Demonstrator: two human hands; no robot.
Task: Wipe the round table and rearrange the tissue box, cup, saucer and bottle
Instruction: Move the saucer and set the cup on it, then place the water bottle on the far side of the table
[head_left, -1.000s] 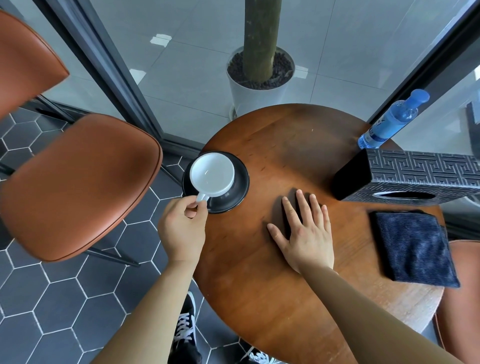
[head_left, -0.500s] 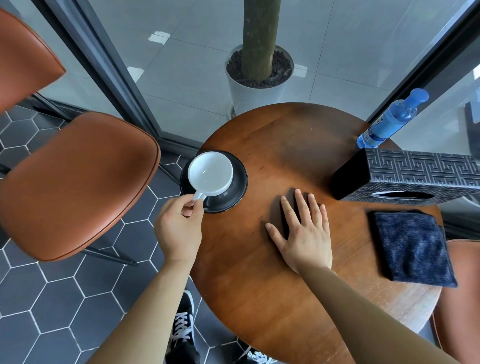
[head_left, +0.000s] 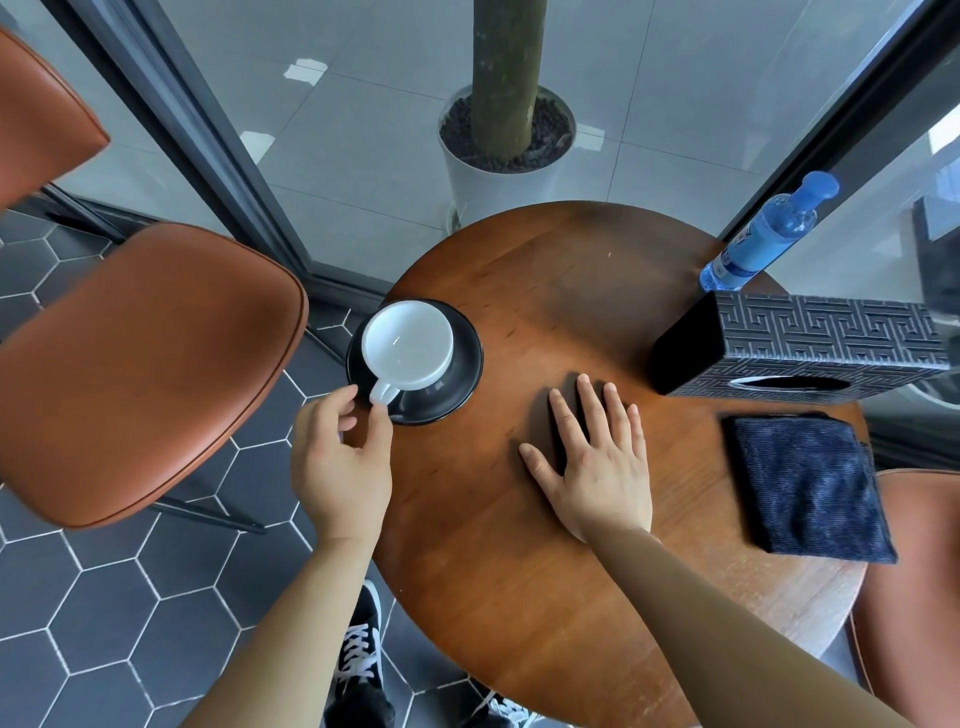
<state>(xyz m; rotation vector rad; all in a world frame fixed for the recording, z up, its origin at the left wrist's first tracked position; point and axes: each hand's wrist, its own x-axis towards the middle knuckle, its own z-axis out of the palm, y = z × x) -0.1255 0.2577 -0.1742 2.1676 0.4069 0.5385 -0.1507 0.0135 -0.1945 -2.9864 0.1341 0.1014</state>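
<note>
Looks like placing the cup (head_left: 408, 345) on the saucer (head_left: 457, 387), at the left edge of the tabletop (head_left: 545, 571). Left grip (head_left: 340, 467) at the handle (head_left: 384, 395); pinching or loose, cannot tell. Right grip (head_left: 597, 467) flat, wide. Next: let go softly.

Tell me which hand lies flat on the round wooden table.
The right hand, palm down with straight fingers spread on the round wooden table. The left hand instead curls its fingers beside the handle of the white ceramic cup.
</note>
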